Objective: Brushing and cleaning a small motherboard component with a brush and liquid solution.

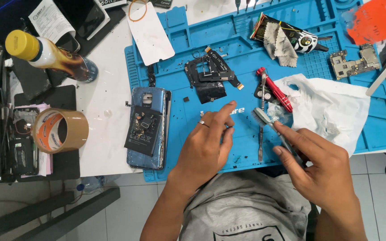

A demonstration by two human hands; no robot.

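A person in a grey shirt sits at a white worktop, seen from above, with both hands over a blue repair mat that serves as the landmark here.

The right hand hovers at the mat's near edge, right of centre. Its grip is clamped on the handle of a small grey brush, thumb and forefinger pinched along it, the bristle head pointing toward the mat's middle.

The left hand, wearing a ring, is over the mat's near centre. Its forefinger stretches out toward the brush head while thumb and middle finger are drawn together; whether they pinch some tiny part cannot be told.

Just beyond the brush, a metal pry tool lies on the mat, and past it a red-handled screwdriver. A crumpled white plastic bag covers the mat's right side.

On the mat's left edge rests an opened blue phone, back removed, with a dark board on top. Black phone parts sit near the mat's centre. A green circuit board lies at the far right corner.

Off the mat to the left stand a roll of brown tape and a yellow-capped bottle.
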